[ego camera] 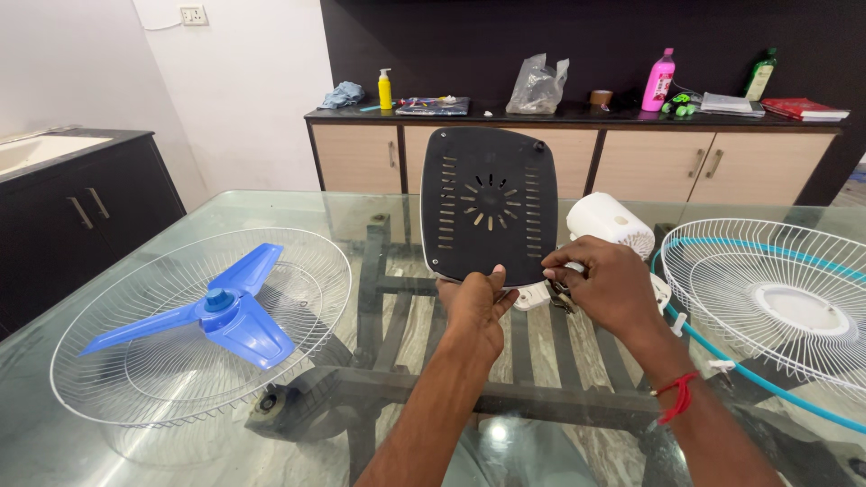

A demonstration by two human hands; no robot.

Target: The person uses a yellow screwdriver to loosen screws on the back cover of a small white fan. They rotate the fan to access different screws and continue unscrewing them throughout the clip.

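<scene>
My left hand (475, 304) grips the lower edge of a black slotted plastic base plate (489, 204), which stands upright on the glass table (379, 216). The thumb lies on its face. My right hand (606, 281) pinches the plate's lower right corner, where small white and dark parts show under the fingers. A white fan motor housing (610, 222) lies just behind the right hand.
A white wire fan guard (135, 361) with a blue three-blade fan blade (216, 311) lies at the left. A second guard with a teal rim (776, 302) lies at the right. Behind stands a sideboard (577, 149) with bottles, a bag and books.
</scene>
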